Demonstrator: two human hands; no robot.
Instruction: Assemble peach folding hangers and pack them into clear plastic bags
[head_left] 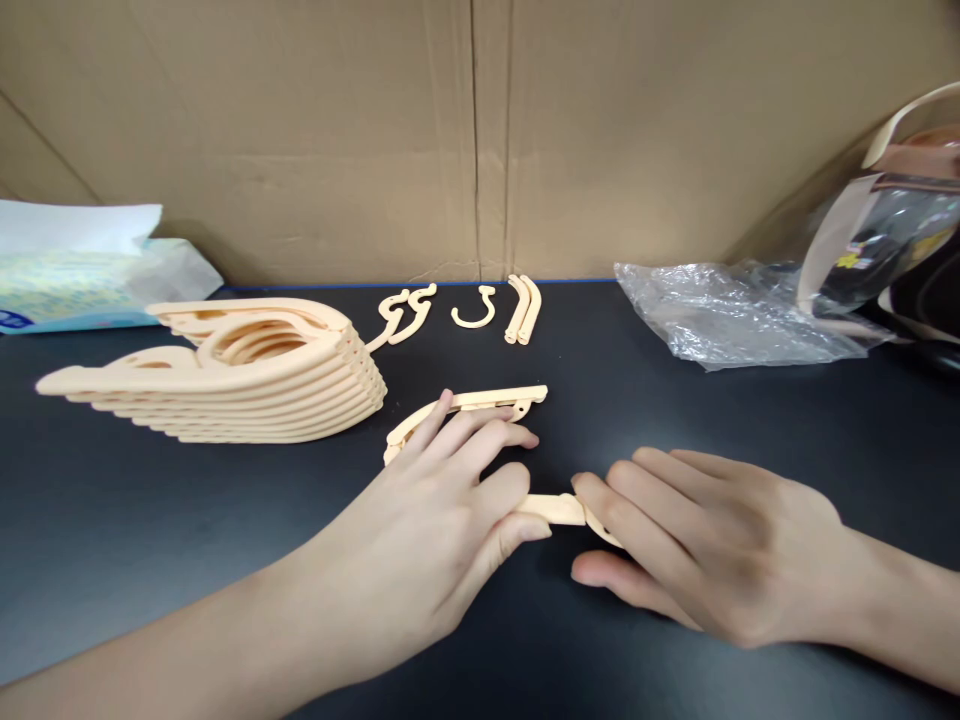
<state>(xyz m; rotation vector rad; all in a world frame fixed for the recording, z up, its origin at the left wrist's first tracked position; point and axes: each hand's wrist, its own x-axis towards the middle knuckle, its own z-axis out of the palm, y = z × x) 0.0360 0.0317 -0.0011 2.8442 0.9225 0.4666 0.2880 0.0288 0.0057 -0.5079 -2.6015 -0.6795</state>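
A cream plastic folding hanger [556,509] lies low over the dark tabletop between my hands. My left hand [450,510] is closed on it, with thumb and index finger pinching one arm while the other fingers rest over its far arm. At the hanger's near right end, my right hand [705,540] has its fingers curled over a curved end piece; its fingertips are partly hidden. Left of my hands stands a neat stack of similar cream folded hangers [300,380].
Behind my hands lie loose cream parts: a hook [474,310], two short curved arms [525,310] and several wavy pieces [405,312]. A tissue pack [82,275] is at left, crumpled clear plastic [735,310] and a transparent bag [877,240] at right. Cardboard [337,130] walls the back.
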